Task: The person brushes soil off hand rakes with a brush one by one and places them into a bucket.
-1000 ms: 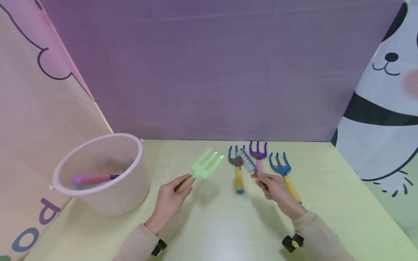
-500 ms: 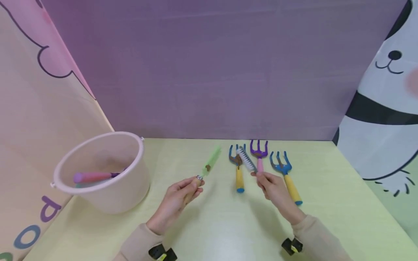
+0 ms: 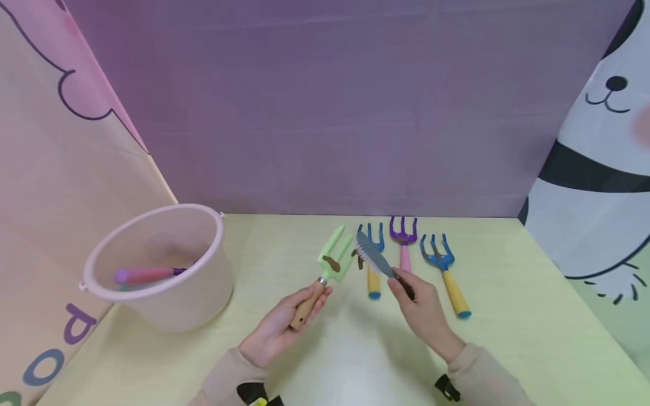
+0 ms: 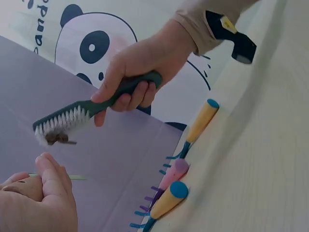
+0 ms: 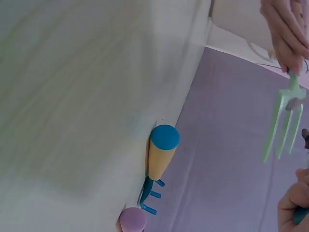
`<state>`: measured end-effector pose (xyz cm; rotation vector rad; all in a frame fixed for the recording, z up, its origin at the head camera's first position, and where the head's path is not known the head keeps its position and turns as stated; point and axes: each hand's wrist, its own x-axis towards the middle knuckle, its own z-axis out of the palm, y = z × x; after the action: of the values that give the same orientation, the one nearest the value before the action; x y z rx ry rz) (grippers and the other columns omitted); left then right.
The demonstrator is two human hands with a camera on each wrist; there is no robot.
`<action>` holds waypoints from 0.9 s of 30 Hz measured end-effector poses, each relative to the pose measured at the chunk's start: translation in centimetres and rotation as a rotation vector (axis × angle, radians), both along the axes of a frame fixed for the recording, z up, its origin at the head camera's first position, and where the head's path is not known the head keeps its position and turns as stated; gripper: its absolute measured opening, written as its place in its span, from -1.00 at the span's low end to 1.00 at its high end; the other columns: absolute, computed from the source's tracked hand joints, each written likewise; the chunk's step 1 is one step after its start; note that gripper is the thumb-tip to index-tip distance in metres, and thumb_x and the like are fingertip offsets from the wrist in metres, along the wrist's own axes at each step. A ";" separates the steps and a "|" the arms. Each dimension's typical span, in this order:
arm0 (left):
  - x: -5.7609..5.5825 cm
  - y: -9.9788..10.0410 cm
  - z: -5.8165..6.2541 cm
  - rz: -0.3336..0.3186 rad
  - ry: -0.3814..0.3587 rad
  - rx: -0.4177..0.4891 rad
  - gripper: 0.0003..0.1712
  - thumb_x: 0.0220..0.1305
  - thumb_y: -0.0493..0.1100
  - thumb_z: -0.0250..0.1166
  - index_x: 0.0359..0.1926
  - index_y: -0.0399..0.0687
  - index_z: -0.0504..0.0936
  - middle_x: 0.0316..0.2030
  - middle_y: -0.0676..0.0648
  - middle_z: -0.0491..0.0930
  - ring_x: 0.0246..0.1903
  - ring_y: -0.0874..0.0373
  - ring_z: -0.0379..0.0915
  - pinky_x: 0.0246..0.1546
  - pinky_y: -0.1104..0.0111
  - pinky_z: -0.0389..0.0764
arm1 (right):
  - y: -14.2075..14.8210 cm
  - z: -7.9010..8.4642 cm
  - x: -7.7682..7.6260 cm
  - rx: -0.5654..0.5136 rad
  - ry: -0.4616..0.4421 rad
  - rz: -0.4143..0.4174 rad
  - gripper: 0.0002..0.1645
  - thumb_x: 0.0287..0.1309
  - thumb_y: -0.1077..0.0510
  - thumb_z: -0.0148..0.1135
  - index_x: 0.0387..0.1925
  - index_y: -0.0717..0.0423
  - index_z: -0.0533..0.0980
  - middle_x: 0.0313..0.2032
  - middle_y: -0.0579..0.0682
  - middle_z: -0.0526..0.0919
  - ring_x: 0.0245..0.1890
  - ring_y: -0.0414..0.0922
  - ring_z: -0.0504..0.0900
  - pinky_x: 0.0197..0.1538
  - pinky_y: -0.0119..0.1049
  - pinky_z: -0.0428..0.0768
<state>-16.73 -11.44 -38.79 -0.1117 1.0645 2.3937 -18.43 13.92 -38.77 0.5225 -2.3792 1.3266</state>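
Note:
My left hand grips the wooden handle of a light green hand fork, held above the table with its tines pointing away. A brown patch lies on the face of the fork's head. In my right hand is a scrub brush with a grey-green back, its white bristles turned left toward the fork. Brown bits cling to those bristles, as the left wrist view shows. From the right wrist view, the fork's tines hang just beside the brush hand.
Three hand forks lie at the back right: a yellow-handled blue one, a pink-handled purple one and another yellow-handled blue one. A pale pink bucket stands left, a pink-handled tool inside. A purple cloth closes the back.
The left hand has turned the green fork over, through edge-on, so its brown-marked face shows, and moved it right. The right hand has shifted the brush slightly left and tilted its bristles toward the fork.

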 end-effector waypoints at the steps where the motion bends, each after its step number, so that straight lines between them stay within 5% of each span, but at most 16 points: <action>1: 0.1 0.2 0.0 -0.008 -0.016 0.029 -0.43 0.37 -0.21 -0.04 0.33 -0.28 0.06 -0.11 -0.03 0.56 -0.20 0.33 0.54 -0.04 0.63 0.47 | -0.2 -0.3 -0.1 0.024 0.084 0.012 -0.71 0.14 0.32 0.14 -0.08 0.35 0.52 -0.57 -0.01 0.51 -0.65 -0.37 0.30 -0.65 -0.49 0.35; 5: 0.3 0.8 0.3 -0.057 -0.088 0.143 -0.43 0.38 -0.20 -0.05 0.34 -0.21 0.03 -0.10 -0.06 0.56 -0.24 0.31 0.55 -0.07 0.65 0.47 | -0.8 -1.2 -0.5 0.116 0.411 0.035 -0.69 0.14 0.27 0.17 -0.10 0.39 0.51 -0.48 0.03 0.59 -0.58 -0.34 0.37 -0.56 -0.59 0.38; 8: 0.5 1.2 0.6 -0.088 -0.118 0.184 -0.43 0.38 -0.19 -0.05 0.34 -0.18 0.02 -0.10 -0.06 0.55 -0.25 0.31 0.55 -0.09 0.67 0.47 | -1.2 -1.5 -0.7 0.133 0.528 0.045 -0.58 0.24 0.09 0.08 -0.09 0.40 0.51 -0.51 0.00 0.55 -0.59 -0.34 0.33 -0.58 -0.64 0.31; 14: 0.7 1.7 1.2 -0.116 -0.124 0.194 -0.39 0.35 -0.19 0.01 0.34 -0.18 0.04 -0.12 -0.04 0.56 -0.28 0.34 0.52 -0.22 0.71 0.49 | -1.8 -1.5 -0.7 0.132 0.554 0.069 -0.51 0.29 0.02 -0.02 -0.06 0.41 0.51 -0.55 -0.05 0.52 -0.62 -0.37 0.29 -0.61 -0.66 0.28; 27: 0.5 2.0 1.6 -0.092 -0.138 0.156 -0.46 0.39 -0.16 -0.05 0.32 -0.16 0.06 -0.20 0.02 0.59 -0.39 0.40 0.51 -0.40 0.75 0.48 | -2.0 -1.2 -0.6 0.328 0.616 -0.021 -0.38 0.35 -0.13 -0.22 -0.19 0.29 0.58 -0.65 -0.17 0.37 -0.69 -0.43 0.12 -0.67 -0.68 0.05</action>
<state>-16.18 -9.46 -37.22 -0.1671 0.8005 2.3388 -19.00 11.94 -39.97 0.8513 -2.0592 0.6285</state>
